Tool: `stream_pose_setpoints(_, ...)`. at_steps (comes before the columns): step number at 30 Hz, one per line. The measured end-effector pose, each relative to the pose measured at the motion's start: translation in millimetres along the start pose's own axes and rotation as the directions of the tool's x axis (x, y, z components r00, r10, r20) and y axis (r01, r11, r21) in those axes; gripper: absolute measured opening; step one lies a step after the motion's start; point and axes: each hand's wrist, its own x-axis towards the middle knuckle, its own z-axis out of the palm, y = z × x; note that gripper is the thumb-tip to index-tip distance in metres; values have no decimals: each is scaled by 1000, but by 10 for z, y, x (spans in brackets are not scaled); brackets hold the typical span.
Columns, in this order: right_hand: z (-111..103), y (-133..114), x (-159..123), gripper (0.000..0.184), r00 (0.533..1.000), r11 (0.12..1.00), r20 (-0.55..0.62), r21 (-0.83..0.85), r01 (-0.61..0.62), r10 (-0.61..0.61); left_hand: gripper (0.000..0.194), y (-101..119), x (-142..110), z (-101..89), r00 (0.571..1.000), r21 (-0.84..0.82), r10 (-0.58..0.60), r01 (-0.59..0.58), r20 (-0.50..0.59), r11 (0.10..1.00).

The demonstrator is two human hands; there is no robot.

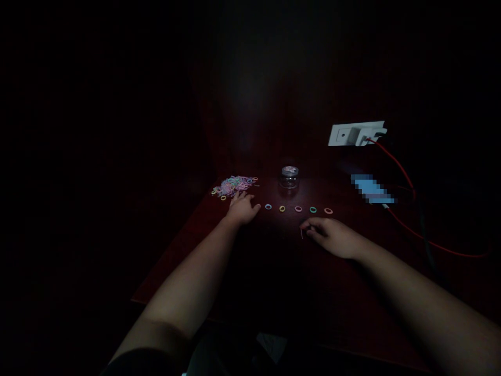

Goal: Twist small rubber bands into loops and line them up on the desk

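My left hand (241, 209) lies at the near edge of a heap of small coloured hair ties (235, 185), its fingers spread and touching or just over the nearest ones. Between the thumb and finger of my right hand (327, 235) hangs a pale pinkish hair tie (301, 233), seen nearly edge-on. Beyond my right hand, several single hair ties form a row: a blue one (268, 207), a yellow one (282, 209), a pink one (298, 209), a green one (313, 210) and a peach one (328, 211).
Behind the row stands a clear jar (289, 179) with a lid, on the dark red tabletop (266, 261). A blurred-out phone (371, 189) with a red cable (415, 234) lies at the right. A white socket plate (342, 134) holds a plugged-in charger. The surroundings are very dark.
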Motion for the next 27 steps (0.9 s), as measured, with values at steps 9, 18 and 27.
stream_pose_setpoints(9, -1, 12, 1, 26, 1000, 1000, 1, 8, 9, -9, 83, -243, 24, -117, 913, -49, -370, 367, -172, 929)
stream_pose_setpoints(18, 22, 30, 0, 26, 1000, 1000, -11, 7, 19, -19, 42, -930, -53, -331, 904, -47, -388, 386, -181, 921)
stream_pose_setpoints(27, 26, 39, 20, 30, 998, 999, -68, 38, -14, 17, 43, -968, 39, -260, 945, 27, -307, 312, -110, 950)
